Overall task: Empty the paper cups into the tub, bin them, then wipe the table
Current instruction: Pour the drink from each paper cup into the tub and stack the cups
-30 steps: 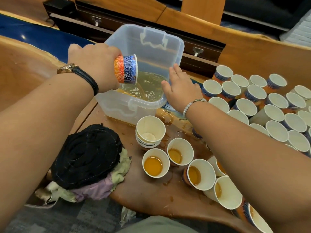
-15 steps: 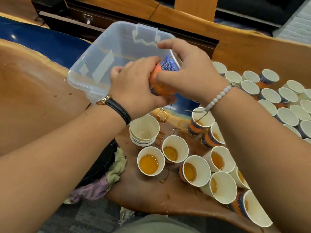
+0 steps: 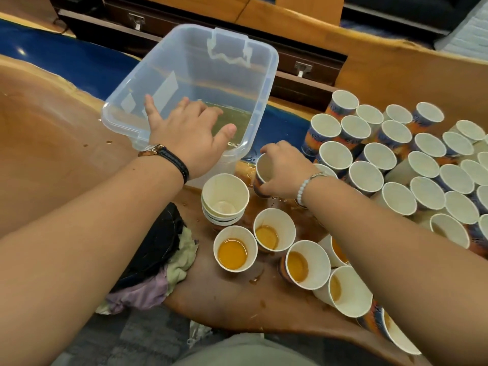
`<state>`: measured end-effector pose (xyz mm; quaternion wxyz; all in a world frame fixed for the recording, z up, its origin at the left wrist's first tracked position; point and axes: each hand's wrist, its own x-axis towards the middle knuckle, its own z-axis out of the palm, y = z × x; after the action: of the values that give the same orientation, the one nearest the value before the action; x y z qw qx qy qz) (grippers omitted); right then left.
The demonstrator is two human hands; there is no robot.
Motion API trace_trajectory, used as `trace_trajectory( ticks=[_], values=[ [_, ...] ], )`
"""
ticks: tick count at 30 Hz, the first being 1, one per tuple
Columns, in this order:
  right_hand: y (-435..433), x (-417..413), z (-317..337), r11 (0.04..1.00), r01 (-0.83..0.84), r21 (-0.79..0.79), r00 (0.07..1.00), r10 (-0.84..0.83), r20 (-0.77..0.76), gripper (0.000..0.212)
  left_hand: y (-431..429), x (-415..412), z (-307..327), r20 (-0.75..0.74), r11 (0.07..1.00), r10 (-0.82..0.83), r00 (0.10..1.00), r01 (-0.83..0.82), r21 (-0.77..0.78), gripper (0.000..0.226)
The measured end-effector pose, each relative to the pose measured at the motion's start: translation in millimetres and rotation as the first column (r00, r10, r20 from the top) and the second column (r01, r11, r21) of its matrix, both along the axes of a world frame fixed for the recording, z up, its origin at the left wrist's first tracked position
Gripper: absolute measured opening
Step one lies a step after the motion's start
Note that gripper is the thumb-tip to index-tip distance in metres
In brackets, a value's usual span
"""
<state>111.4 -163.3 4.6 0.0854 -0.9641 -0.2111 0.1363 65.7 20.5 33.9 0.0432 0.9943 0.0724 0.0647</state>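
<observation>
A clear plastic tub (image 3: 258,75) stands on the wooden table (image 3: 47,143) with yellowish liquid in its bottom. My left hand (image 3: 190,136) is spread flat over the tub's near rim, fingers straight. My right hand (image 3: 285,170) grips an empty paper cup (image 3: 264,170), tilted, just right of the tub's near corner. A stack of empty cups (image 3: 224,199) stands in front of the tub. Several cups holding orange liquid (image 3: 233,249) stand nearer to me.
A crowd of several paper cups (image 3: 396,159) fills the table's right side. A pile of dark and pale cloths (image 3: 158,260) lies at the table's near left edge. Orange spills (image 3: 253,280) wet the wood around the cups. A wooden bench back (image 3: 396,70) runs behind.
Both hands left the cup they held together over the tub. My right hand has carried the empty cup down beside the tub. My left hand moved onto the tub's rim.
</observation>
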Motion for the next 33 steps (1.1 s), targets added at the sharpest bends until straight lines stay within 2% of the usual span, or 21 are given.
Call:
trace_trajectory(
  ticks=[4,8,11,13,14,16,18,19,21,25,29,31,33],
  values=[
    [14,0,-20,0.999,-0.025,-0.020,0.999,0.025,-0.035,0.079,1,1,-2,-0.015,1.000,0.011,1.000,-0.011,0.027,0.057],
    [18,-1,-26,0.999,-0.037,-0.015,0.993,0.035,-0.112,0.086,1,2,-3,-0.008,0.999,0.005,1.000,-0.005,0.032,0.055],
    [9,5,-4,0.997,-0.063,-0.038,0.986,0.057,-0.158,0.089,2,3,-4,-0.002,1.000,-0.001,1.000,0.001,0.029,0.055],
    [-1,13,24,0.994,-0.088,-0.070,0.990,0.080,-0.117,0.077,3,4,-6,0.008,1.000,-0.008,1.000,0.008,0.018,0.055],
    [-4,16,39,0.997,-0.071,-0.027,0.996,0.070,-0.064,0.065,3,4,-6,0.020,1.000,-0.010,1.000,0.009,0.012,0.054],
    [-4,17,64,0.980,0.011,0.197,0.995,-0.031,0.099,0.044,3,4,-8,0.051,1.000,-0.013,0.999,0.013,0.002,0.054],
    [10,15,76,0.916,0.015,0.400,0.958,-0.128,0.257,0.038,3,4,-9,0.085,1.000,-0.015,0.996,0.016,-0.017,0.051],
    [20,13,77,0.907,-0.018,0.422,0.945,-0.123,0.304,0.040,3,4,-9,0.105,0.999,-0.018,0.994,0.022,-0.035,0.049],
    [40,7,70,0.923,-0.098,0.371,0.941,-0.036,0.337,0.043,5,2,-10,0.170,0.995,-0.034,0.985,0.049,-0.090,0.043],
    [51,-3,29,0.972,-0.130,0.196,0.965,0.079,0.252,0.043,5,-18,-8,0.391,0.954,-0.064,0.918,0.172,-0.247,0.036],
    [48,-6,20,0.969,-0.107,0.220,0.972,0.056,0.228,0.043,-5,-68,-30,0.630,0.882,-0.142,0.764,0.386,-0.270,0.037],
    [48,-7,22,0.967,-0.107,0.230,0.972,0.053,0.229,0.043,-12,-97,-51,0.640,0.822,-0.148,0.754,0.454,-0.344,0.052],
    [48,-7,22,0.966,-0.104,0.236,0.973,0.050,0.224,0.043,-18,-121,-73,0.557,0.781,-0.136,0.819,0.435,-0.448,0.072]
  ],
)
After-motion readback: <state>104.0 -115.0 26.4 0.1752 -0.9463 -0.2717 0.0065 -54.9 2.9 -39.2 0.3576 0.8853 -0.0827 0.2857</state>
